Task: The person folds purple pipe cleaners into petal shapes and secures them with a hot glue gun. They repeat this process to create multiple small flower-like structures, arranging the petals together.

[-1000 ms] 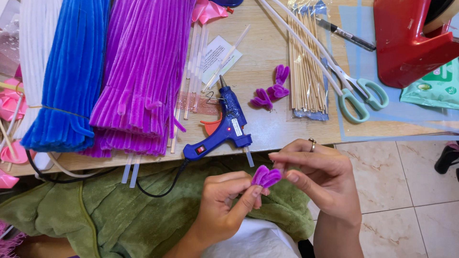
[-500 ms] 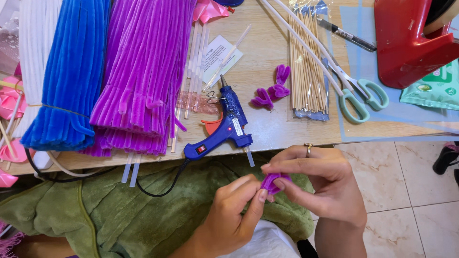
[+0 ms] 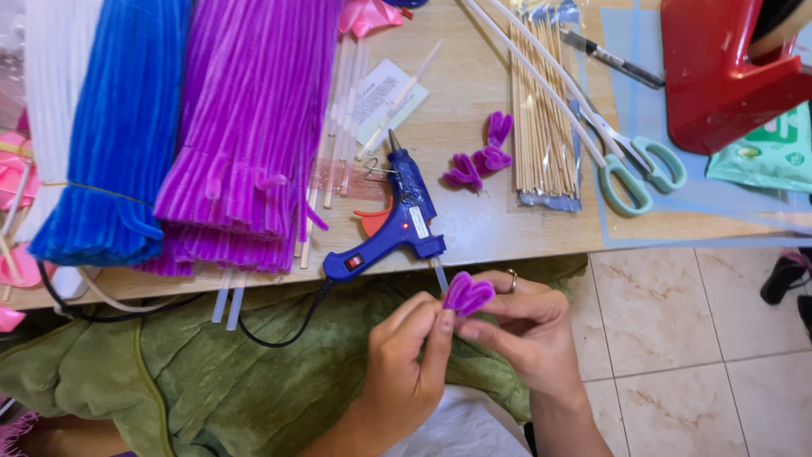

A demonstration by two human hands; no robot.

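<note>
A: Three purple bits (image 3: 478,161) lying shaped on the counter (image 3: 507,228), close together, just left of the sticks (image 3: 541,118).

B: And a fourth?

A: Yes, a folded piece (image 3: 467,294), held up off the counter's near edge, above the green cloth (image 3: 169,364). Pinched from both sides: left hand (image 3: 406,355) closed on its lower left with thumb and fingertips, right hand (image 3: 529,338) closed on its right, ring finger curled behind.

B: Finished like the other three?

A: Hard to tell. Looped at the top much like them, but lower end hidden between the fingers. Probably mid-shaping.

B: Glued yet?

A: No sign either way. Glue gun (image 3: 393,228) resting on the counter just above the hands, nozzle pointing away, touched by neither hand.

B: Much material left?

A: Plenty. Thick bundle of purple stems (image 3: 245,127) lying unused, blue stems (image 3: 118,127) beside it. Scissors (image 3: 626,161) to the right of the sticks, untouched too.

B: So early going?

A: Seemingly: few pieces made, most stock uncut, sticks bare.
</note>
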